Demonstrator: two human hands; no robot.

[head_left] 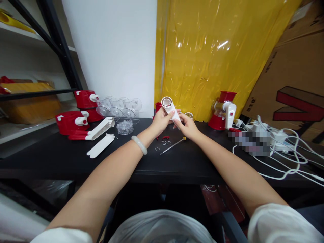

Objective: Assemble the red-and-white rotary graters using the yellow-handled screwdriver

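Both hands hold a white plastic appliance part [169,106] with a round open end, raised a little above the black table [76,158]. My left hand [160,121], with a pale bangle on its wrist, wraps round the part from the left. My right hand [186,125] grips its lower end from the right. Below the hands lie a thin screwdriver [173,145] with a yellow tip and several small screws [162,145].
At the back left lie red and white appliance bodies [72,122], white handle shells [101,145] and clear plastic drums [117,108]. An assembled red and white unit [224,111] stands at the right, beside tangled white cables [283,148]. Yellow film and cardboard boxes stand behind.
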